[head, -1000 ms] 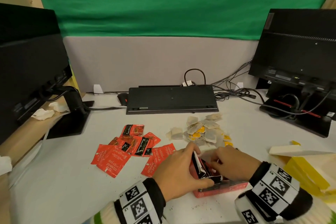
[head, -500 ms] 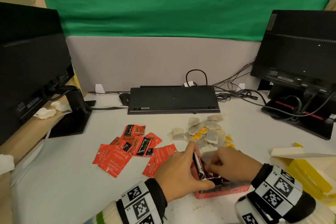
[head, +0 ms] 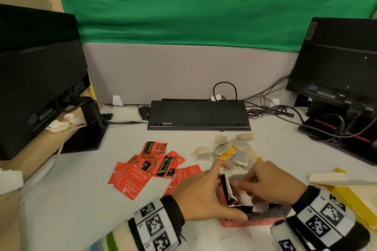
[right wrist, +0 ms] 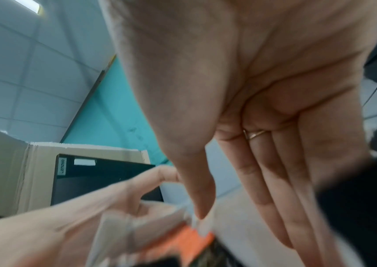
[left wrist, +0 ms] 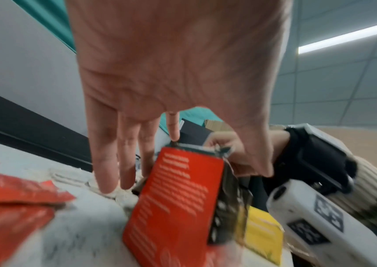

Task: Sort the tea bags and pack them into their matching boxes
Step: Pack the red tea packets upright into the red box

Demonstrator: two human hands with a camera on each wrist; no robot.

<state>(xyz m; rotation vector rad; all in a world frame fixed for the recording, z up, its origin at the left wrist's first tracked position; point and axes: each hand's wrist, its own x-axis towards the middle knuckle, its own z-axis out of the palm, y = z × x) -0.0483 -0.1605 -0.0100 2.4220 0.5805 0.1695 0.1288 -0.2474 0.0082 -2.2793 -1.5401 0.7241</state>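
Red box [head: 255, 221], near tabletop edge: left hand [head: 202, 195] braced end, fingers straight; right hand [head: 271, 181] flat inside, nothing visibly held. Risk judged: ragged flap [head: 225, 189] ripping under push.

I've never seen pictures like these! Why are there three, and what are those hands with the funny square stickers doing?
No machine here: a person wears three cameras. The big picture comes from their head; the two close, blurry ones look out from each wrist. The square patterns sit on wristbands. The left hand steadies a red tea box with straight fingers, while the right hand reaches into it; whether it holds anything is hidden. On the white table lie red tea sachets, a heap of unwrapped tea bags, and a yellow box to the right.
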